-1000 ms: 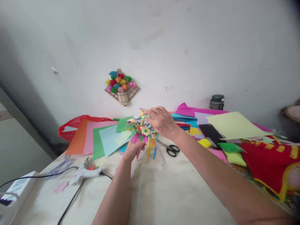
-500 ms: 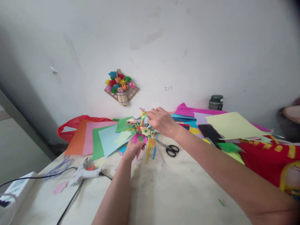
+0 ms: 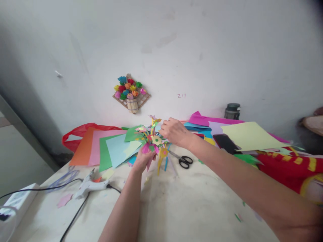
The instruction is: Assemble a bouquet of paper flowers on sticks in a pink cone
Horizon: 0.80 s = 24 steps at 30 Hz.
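One paper bouquet, left hand beneath, right hand now curled tighter

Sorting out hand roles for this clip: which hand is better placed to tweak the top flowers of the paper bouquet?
Likely the right hand: its fingers sit at the upper flowers of the paper bouquet, while the left hand grips the stems from below, holding the bunch up.
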Tool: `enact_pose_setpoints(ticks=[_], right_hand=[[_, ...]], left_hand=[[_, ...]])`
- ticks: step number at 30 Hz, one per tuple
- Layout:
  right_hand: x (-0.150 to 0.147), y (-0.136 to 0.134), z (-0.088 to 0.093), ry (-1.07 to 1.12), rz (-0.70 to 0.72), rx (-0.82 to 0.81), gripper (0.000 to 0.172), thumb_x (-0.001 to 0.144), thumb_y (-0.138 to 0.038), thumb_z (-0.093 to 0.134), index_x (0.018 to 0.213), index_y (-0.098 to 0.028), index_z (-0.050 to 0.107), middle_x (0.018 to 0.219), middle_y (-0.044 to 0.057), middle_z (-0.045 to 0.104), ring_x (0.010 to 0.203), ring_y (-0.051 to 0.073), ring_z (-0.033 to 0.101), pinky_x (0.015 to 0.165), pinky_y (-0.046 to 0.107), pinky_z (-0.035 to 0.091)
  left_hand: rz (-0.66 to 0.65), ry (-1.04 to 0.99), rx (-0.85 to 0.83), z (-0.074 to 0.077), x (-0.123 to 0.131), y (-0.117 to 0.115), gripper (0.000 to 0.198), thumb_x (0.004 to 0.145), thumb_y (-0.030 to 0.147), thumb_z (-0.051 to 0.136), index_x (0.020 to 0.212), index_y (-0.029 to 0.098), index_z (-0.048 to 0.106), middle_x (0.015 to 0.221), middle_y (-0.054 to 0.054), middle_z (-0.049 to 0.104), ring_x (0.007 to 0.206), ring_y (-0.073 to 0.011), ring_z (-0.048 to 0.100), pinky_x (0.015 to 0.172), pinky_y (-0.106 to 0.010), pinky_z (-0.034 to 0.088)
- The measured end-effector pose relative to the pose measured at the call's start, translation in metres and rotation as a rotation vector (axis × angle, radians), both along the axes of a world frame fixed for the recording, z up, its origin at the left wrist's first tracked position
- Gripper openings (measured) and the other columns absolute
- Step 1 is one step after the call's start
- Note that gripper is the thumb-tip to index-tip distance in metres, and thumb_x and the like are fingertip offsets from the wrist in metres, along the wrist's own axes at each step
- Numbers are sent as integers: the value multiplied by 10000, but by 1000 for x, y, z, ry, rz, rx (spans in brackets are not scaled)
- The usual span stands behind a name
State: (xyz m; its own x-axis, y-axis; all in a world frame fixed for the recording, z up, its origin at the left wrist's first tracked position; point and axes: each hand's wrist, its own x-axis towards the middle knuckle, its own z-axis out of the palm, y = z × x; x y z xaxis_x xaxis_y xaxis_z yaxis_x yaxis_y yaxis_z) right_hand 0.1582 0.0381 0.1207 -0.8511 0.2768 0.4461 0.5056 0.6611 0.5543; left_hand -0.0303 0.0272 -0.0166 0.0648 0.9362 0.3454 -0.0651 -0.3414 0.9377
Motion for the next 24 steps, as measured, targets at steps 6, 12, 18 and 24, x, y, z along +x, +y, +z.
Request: enact_pose_setpoints(ticks=[6,12,18,24], right_hand=[[-1,4,4,-150,28,-88,188,857,-107,480,798,-119,658,854,90,655,884,210,564,695,335,353],[-1,6,5,-248,56,-84,193,852,-80,473,821,-103,662,830,107,654,926,221,551,674,318,393],[-5,7,4,-309,58,-71,223,866,-53,432,844,-82,652,867,117,653,916,211,549,659,311,416],[-9,10,1,-302,97,-64,260,879,-50,402,818,-86,651,854,105,654,911,209,551,670,316,428]], left_hand=[[-36,-1,23,1,1,-1,264,649,372,686,634,120,608,519,-11,561,484,-108,497,494,-233,379],[-48,-31,11,-1,3,1,262,623,360,708,672,125,603,540,-5,567,482,-111,494,483,-244,384],[-28,-1,12,-5,2,4,253,632,360,698,663,129,602,520,-1,556,483,-109,486,480,-240,375],[-36,11,43,-5,4,2,239,655,359,678,650,134,597,514,5,535,482,-102,466,471,-234,356]])
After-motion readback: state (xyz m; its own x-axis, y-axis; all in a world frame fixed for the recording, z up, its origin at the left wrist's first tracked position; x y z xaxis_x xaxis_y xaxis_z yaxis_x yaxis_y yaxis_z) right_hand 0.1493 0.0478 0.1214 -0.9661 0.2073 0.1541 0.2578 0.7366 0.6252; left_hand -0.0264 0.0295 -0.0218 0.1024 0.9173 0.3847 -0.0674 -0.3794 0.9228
